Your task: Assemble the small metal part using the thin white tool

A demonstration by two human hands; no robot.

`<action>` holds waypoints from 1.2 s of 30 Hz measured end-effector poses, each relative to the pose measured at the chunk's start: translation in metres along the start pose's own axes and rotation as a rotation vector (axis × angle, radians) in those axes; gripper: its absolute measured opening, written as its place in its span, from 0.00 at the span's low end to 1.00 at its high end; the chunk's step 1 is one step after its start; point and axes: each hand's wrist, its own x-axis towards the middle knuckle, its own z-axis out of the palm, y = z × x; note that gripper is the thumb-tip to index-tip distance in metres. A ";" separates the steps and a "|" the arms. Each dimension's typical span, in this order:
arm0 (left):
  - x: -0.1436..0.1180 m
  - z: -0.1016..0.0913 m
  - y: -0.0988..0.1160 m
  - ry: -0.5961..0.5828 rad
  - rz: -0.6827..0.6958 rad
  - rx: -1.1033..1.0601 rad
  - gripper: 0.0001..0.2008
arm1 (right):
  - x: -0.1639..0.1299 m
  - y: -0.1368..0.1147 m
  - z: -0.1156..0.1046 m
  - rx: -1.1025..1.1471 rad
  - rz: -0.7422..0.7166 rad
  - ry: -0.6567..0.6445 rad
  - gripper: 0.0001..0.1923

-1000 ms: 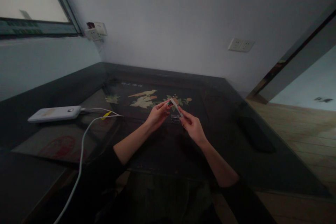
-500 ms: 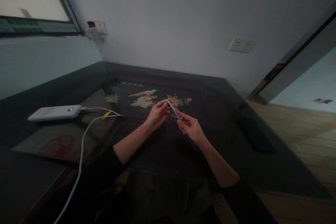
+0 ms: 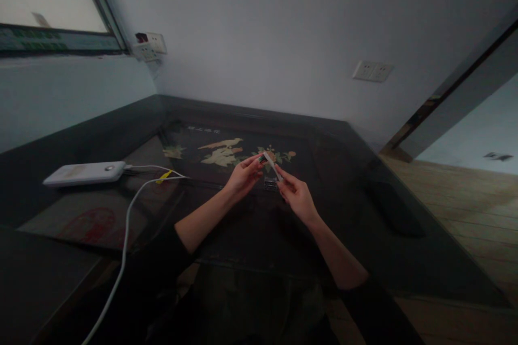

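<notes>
My right hand [image 3: 294,194] is closed in a pinch on the near end of a thin, flat, whitish strip [image 3: 272,163]. The strip slants up and to the left, and its far end meets the fingertips of my left hand [image 3: 245,178]. Those fingers are closed round a small dark piece [image 3: 262,158] with a greenish tint, too small to name. Whether they also grip the strip cannot be made out. Below the strip, a small shiny, see-through item [image 3: 270,183] lies on the table, partly beside my right fingers.
The dark glossy table [image 3: 343,259] has a bird-and-flower picture [image 3: 222,152]. At left lies a white power bank [image 3: 84,173] with a white cable [image 3: 128,221] running off the near edge and a yellow tag [image 3: 163,177]. A dark flat object [image 3: 394,207] is at right.
Both hands have shifted slightly to the right with the strip. The strip's top end is now beside the left fingertips, where the small dark piece shows more.
</notes>
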 end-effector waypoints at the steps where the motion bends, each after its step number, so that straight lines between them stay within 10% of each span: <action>1: 0.000 0.000 0.000 -0.006 0.004 -0.002 0.15 | 0.000 -0.001 0.000 0.009 0.004 -0.011 0.28; 36: -0.002 0.002 0.000 -0.017 0.019 0.002 0.17 | -0.004 -0.003 0.004 0.025 -0.030 -0.022 0.28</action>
